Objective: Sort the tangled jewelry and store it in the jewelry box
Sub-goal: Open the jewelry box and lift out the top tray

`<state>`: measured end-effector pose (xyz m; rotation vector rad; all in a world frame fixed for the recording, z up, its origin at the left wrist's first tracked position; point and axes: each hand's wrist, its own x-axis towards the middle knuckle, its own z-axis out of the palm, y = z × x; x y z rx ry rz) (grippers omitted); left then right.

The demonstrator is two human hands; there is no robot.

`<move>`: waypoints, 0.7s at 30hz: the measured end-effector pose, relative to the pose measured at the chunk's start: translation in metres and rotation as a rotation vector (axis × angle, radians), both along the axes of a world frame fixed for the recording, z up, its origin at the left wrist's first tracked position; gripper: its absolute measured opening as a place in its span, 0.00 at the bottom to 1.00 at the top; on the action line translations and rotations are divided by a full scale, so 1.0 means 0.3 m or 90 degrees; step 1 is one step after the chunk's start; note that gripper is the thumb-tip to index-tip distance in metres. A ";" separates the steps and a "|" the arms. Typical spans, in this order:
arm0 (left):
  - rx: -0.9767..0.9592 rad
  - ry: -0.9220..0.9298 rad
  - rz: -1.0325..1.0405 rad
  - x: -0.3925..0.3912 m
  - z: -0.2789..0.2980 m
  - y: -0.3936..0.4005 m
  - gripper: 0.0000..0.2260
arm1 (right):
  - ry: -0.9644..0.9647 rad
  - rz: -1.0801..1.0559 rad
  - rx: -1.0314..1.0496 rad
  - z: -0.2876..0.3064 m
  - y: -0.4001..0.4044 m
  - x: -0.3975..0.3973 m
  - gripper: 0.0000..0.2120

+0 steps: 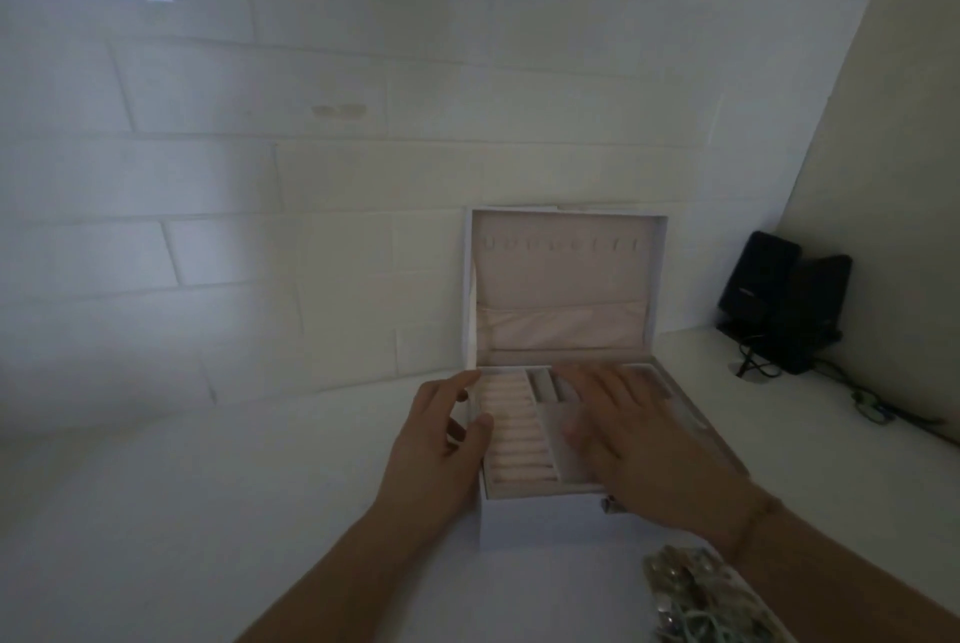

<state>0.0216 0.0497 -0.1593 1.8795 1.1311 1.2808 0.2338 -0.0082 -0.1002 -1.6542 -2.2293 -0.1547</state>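
Sitting open on a white worktop (208, 512), a white jewelry box (519, 517) occupies the middle of the scene, its lid (566, 278) upright against a tiled wall (260, 174). At the box's nine o'clock side, the left hand (436, 439) grips its edge, thumb curled over the rim by the ring rolls (514, 429). Blurred, the right hand (623, 424) lies over the tray's compartments with fingers (582, 382) spread wide and straight, holding nothing visible. At five o'clock from the box, a tangled jewelry pile (696, 595) rests beside the right forearm. At two o'clock, dark devices (779, 299) with cables stand in the corner.
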 end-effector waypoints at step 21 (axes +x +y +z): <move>0.013 -0.011 0.010 0.015 -0.008 0.003 0.23 | -0.032 -0.227 -0.135 0.076 0.164 -0.164 0.11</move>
